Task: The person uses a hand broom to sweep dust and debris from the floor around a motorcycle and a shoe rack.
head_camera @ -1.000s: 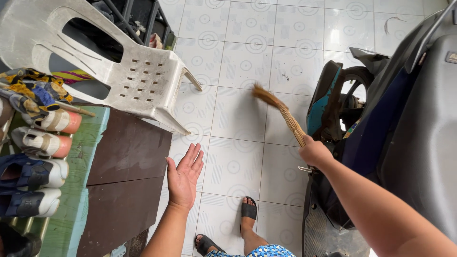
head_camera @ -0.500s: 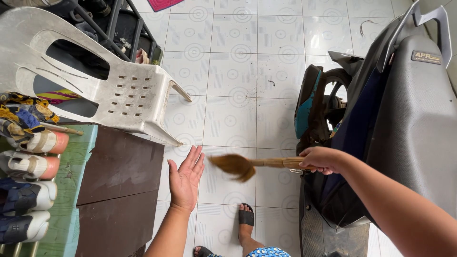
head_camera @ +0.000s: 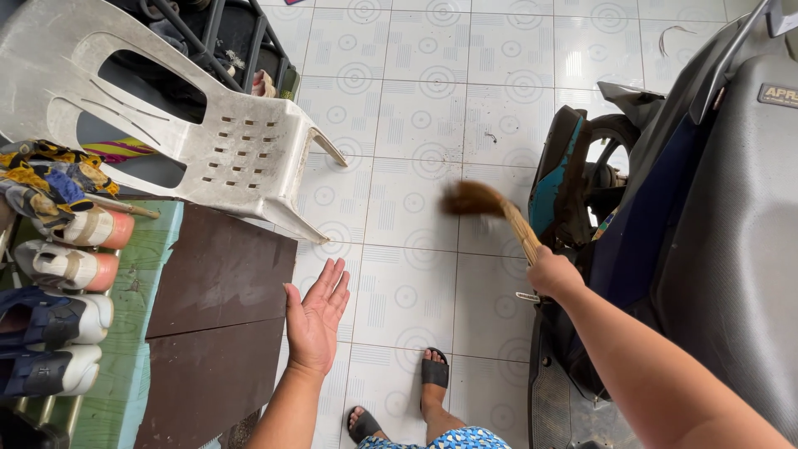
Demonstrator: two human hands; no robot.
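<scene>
Head view: right hand point(head_camera: 553, 273) is clenched around the thin stick handle of a straw broom point(head_camera: 490, 209), its blurred brown bristles over the patterned white tile floor point(head_camera: 416, 108), just beside the grey scooter point(head_camera: 715, 224). Left hand point(head_camera: 314, 314) hangs flat and spread, grasping nothing, beside a dark brown board point(head_camera: 220, 283) below the white plastic chair point(head_camera: 208, 141)

Straw broom point(head_camera: 490, 208); glossy tiled floor point(head_camera: 416, 108) (smooth); scuffed plastic chair point(head_camera: 241, 141).

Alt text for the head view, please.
Seen from above, the right hand grips a short straw broom over a white tiled floor beside a scooter. The left hand is open, empty, near a tipped plastic chair.
</scene>
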